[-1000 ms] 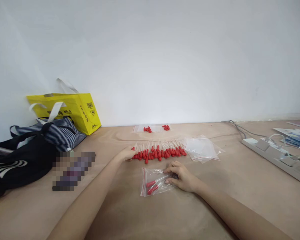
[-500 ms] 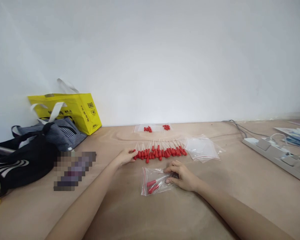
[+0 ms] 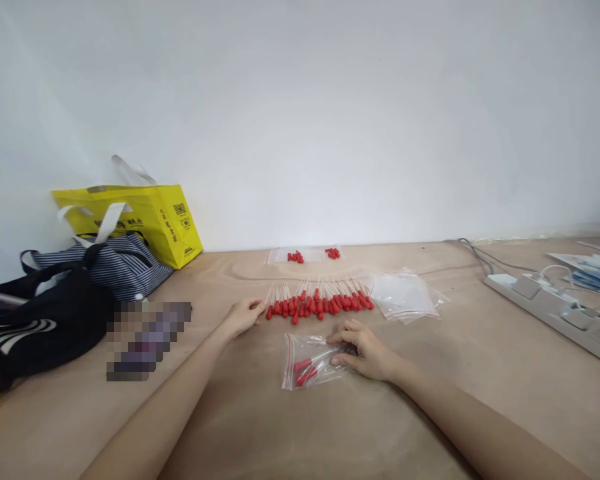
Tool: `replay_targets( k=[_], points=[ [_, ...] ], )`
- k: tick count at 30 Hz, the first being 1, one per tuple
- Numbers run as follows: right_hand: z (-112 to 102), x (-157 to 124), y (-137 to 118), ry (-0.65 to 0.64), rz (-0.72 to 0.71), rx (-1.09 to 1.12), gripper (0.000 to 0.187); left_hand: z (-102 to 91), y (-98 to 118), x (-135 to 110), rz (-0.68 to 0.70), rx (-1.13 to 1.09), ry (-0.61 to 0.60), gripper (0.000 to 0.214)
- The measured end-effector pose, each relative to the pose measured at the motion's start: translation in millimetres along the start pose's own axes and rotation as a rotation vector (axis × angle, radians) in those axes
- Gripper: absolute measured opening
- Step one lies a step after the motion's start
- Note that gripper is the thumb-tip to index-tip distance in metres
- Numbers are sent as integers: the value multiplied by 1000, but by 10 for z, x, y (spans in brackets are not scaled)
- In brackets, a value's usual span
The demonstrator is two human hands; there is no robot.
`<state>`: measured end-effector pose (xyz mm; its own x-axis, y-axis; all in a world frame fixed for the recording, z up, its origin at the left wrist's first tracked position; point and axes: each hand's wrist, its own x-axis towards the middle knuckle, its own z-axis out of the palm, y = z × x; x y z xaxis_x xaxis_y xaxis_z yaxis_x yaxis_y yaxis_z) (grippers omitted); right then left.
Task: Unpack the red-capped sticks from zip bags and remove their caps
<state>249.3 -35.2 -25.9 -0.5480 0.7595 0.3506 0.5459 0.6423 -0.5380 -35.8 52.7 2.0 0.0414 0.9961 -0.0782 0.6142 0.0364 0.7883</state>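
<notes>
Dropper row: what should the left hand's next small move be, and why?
Probably pinch the leftmost dropper with the left hand. Its fingertips sit right at that end of the dropper row, while the right hand holds the small bag beside it, with only two droppers showing inside.

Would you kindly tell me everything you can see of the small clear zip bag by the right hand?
The small clear zip bag is thin, crinkled, glossy plastic with a thin red line along its left edge. It lies flat on the wooden table, nearer the person than the row of loose droppers. Inside lie what look like two red-bulbed droppers, slanted, bulbs towards the left. The right hand grips its right end between thumb and fingers.
</notes>
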Motion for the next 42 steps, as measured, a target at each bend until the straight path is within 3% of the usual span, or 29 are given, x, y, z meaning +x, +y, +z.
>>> replay_targets(
  k=[7,10,14,15,17,19,22,26,31,36,42],
  points=[
    [-4,-7,12,-12,-5,17,32,-1,-78,-85,80,84,106,39],
    [3,-8,18,-8,-4,19,33,11,-54,-142,116,124,213,32],
    [-3,-8,9,-6,-1,16,32,92,35,-408,242,181,355,23],
    [-6,-8,6,-6,0,16,32,121,60,-509,339,202,333,21],
    [-10,-8,3,-6,-3,14,32,182,105,-721,564,223,133,18],
    [-8,-8,2,-2,-11,12,31,238,137,-897,674,201,-42,17],
    [4,-8,4,15,-22,-6,29,296,162,-1022,710,160,-178,18],
    [25,-9,-4,40,-14,-41,27,316,221,-1007,683,194,-290,21],
    [35,-10,-20,57,5,-90,28,333,378,-1033,678,317,-358,9],
    [23,-9,-20,46,11,-84,30,366,432,-1073,662,409,-312,12],
    [4,-4,-27,12,2,-48,32,266,394,-1034,648,476,-267,16]
  ],
)
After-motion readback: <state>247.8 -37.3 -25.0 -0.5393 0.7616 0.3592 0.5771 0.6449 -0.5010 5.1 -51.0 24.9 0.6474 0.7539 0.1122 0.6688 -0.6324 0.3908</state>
